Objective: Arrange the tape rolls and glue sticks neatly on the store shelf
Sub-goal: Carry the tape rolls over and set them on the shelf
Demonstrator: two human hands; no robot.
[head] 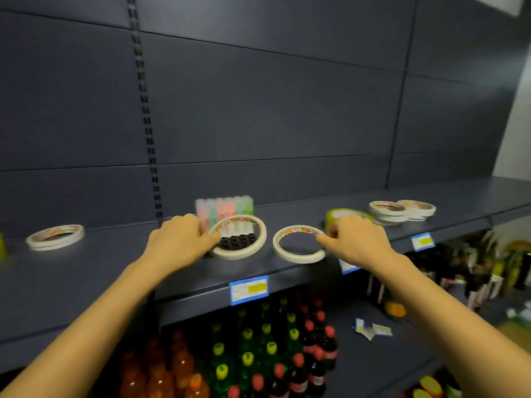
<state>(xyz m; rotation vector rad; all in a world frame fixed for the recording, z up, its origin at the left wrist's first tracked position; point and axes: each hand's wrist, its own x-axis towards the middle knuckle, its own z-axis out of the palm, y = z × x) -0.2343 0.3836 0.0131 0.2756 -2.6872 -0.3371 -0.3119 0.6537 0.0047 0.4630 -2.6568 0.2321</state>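
On the dark grey shelf, my left hand grips the left rim of a thin white tape roll, which is tilted up against a pack of glue sticks with pink and green bodies and black caps. My right hand pinches the right rim of a second white tape roll lying flat near the shelf's front edge. A green tape roll sits just behind my right hand. Further right lie two low stacks of white tape rolls. Another white roll lies far left.
Blue price tags hang on the shelf's front edge. The lower shelf holds several soft-drink bottles with orange, green and red caps. A green object shows at the left frame edge. A slotted upright runs down the back panel.
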